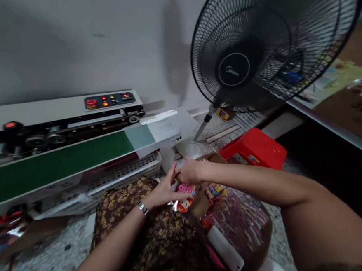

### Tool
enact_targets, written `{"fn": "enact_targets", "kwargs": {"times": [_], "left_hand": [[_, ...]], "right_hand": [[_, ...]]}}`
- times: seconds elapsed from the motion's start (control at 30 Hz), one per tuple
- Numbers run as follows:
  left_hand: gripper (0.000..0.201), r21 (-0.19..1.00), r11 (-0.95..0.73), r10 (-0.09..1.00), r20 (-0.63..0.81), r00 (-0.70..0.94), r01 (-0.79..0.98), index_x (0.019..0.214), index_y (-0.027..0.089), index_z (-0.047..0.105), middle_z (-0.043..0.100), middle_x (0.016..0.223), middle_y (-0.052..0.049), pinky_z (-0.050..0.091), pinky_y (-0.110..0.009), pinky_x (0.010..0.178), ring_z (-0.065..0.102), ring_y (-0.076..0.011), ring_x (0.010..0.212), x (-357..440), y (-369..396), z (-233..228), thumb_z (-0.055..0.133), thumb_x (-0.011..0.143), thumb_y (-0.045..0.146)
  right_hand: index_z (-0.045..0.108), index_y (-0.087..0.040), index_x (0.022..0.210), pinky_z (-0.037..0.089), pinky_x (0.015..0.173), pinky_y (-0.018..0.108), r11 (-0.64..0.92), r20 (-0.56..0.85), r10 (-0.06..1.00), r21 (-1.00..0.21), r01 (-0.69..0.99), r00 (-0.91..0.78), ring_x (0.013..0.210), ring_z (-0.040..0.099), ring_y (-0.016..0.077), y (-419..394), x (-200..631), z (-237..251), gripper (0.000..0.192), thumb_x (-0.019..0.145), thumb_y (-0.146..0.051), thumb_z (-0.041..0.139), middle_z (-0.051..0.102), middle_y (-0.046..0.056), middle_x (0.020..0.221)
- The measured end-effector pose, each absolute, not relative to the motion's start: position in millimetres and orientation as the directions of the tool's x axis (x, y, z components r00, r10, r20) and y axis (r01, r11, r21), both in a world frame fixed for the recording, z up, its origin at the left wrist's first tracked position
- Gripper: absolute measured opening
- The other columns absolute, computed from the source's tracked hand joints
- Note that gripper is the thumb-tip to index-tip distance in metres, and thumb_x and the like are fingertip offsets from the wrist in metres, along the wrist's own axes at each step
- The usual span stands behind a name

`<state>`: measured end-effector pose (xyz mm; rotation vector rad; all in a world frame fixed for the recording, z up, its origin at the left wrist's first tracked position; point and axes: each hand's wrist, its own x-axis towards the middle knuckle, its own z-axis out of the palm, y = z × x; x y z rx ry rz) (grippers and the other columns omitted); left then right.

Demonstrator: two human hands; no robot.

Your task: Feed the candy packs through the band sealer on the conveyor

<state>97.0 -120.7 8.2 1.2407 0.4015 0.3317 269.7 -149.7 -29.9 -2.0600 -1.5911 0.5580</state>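
My left hand (164,190) and right hand (189,172) meet over my lap, both on a small shiny foil packet printed in pink and red with cartoon figures (185,195). The left hand lies with fingers stretched out along the packet's near side, thumb pressed to it; the right hand is curled shut over its top edge, pinching it as far as I can tell, though the blur hides the fingertips. The packet sits directly under and between my hands, resting on my brown, yellow-patterned clothing (151,236). I judge it light, thin and crinkly, with a slick film that could slide between dry fingers, so the flat sealed edges are the best place to hold, not the puffed middle. Just below my right wrist is a large clear bag filled with many more colourful packets (239,222), with a white flat phone-like object (226,250) lying against it. Beyond my left hand stands a long band-sealing machine with a green conveyor belt (59,164). Beyond my right hand are a red plastic stool (256,146) and a black pedestal fan (273,42).
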Motion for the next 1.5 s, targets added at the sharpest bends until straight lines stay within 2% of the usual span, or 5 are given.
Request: {"fn": "enact_targets", "kwargs": {"times": [0.43,0.6,0.8,1.17,1.5], "left_hand": [[0.055,0.815,0.519,0.690,-0.221,0.689,-0.258,0.108,0.016,0.057,0.065,0.105,-0.011,0.043,-0.040,0.089,0.060,-0.0248,0.095,15,-91,8,0.076,0.056,0.015],[0.048,0.793,0.469,0.785,-0.174,0.594,-0.388,0.109,0.019,0.054,0.067,0.100,-0.008,0.046,-0.036,0.083,0.063,-0.0206,0.085,-15,-69,24,0.071,0.064,0.017],[0.048,0.822,0.370,0.872,-0.147,0.466,-0.433,0.106,0.018,0.056,0.068,0.097,-0.007,0.048,-0.033,0.077,0.064,-0.0203,0.082,-24,-52,34,0.073,0.062,0.020],[0.046,0.875,0.244,0.939,-0.105,0.328,-0.418,0.103,0.018,0.057,0.067,0.101,-0.007,0.048,-0.034,0.081,0.062,-0.0216,0.089,-22,-41,23,0.074,0.060,0.020],[0.048,0.826,0.295,0.935,-0.147,0.322,-0.480,0.103,0.016,0.057,0.068,0.095,-0.008,0.049,-0.037,0.079,0.064,-0.0218,0.082,-22,-26,12,0.075,0.058,0.018]], "right_hand": [[0.064,-0.024,0.085,0.027,0.098,0.046,0.624,0.086,0.776,-0.256,0.739,-0.625,0.096,0.055,0.0193,-68,160,109,0.021,0.066,-0.018,0.069,0.065,0.001,0.088],[0.054,-0.022,0.112,0.040,0.088,0.038,0.373,0.440,0.889,-0.533,0.760,-0.127,0.097,0.053,0.0203,-73,180,112,0.032,0.081,-0.030,0.052,0.059,0.007,0.106],[0.055,-0.016,0.100,0.048,0.061,0.024,0.101,0.136,0.980,-0.969,0.225,0.144,0.070,0.058,0.0146,-62,151,34,0.031,0.080,-0.040,0.052,0.062,0.004,0.081],[0.059,-0.019,0.084,0.038,0.062,0.022,0.121,0.335,0.901,-0.802,0.584,0.274,0.066,0.056,0.0138,-51,124,40,0.026,0.088,-0.036,0.040,0.062,0.001,0.074],[0.055,-0.016,0.097,0.045,0.070,0.024,0.164,0.241,0.901,-0.959,0.232,0.361,0.081,0.058,0.0160,-31,122,20,0.032,0.083,-0.043,0.046,0.062,0.006,0.090]]}}
